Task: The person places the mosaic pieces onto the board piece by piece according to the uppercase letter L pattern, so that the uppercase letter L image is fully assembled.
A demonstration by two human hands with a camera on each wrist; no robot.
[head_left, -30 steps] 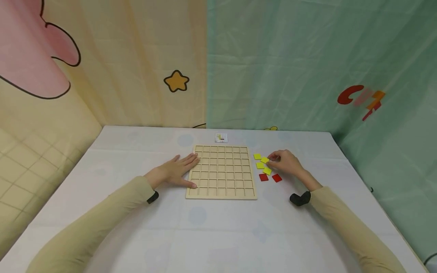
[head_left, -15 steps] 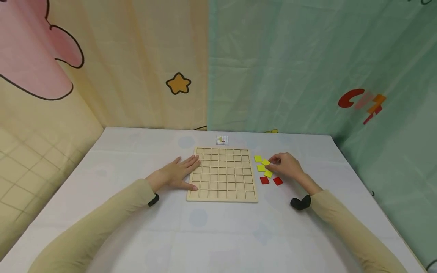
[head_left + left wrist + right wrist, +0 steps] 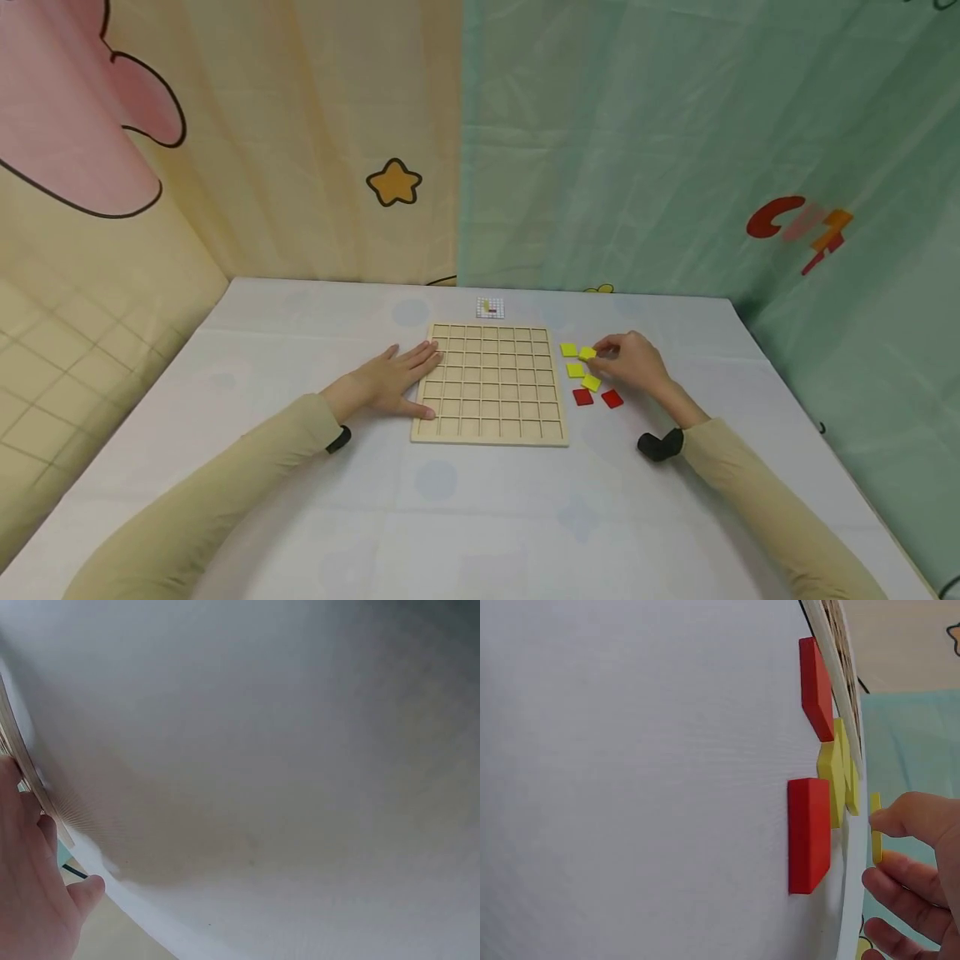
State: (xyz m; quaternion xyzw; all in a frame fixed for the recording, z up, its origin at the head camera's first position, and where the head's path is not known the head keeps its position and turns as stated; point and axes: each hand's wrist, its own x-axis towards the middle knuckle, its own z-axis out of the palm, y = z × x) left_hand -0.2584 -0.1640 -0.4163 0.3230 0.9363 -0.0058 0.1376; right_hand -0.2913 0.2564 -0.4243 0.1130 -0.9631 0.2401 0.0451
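My left hand (image 3: 386,383) lies with spread fingers over the left edge of a wooden grid board (image 3: 498,385), whose square cells hold nothing. To the right of the board, my right hand (image 3: 636,364) pinches a yellow square tile (image 3: 877,849) between thumb and fingertips. The right wrist view shows this tile raised off the tabletop. Near it lie more yellow tiles: one at the back (image 3: 568,350), a middle one (image 3: 575,371) and a front one (image 3: 591,383). Closer to me are a red tile (image 3: 582,397) and another red tile (image 3: 612,399) beside it.
Behind the board lies a small card (image 3: 491,308) printed with a grid and a few coloured squares. Everything sits on a white-covered table (image 3: 465,517). Printed curtains (image 3: 585,167) hang along the back and sides.
The right hand has taken hold of the yellow tile and separated it slightly from the tiles around it. My left hand stays on the board; the head view has shifted a little.
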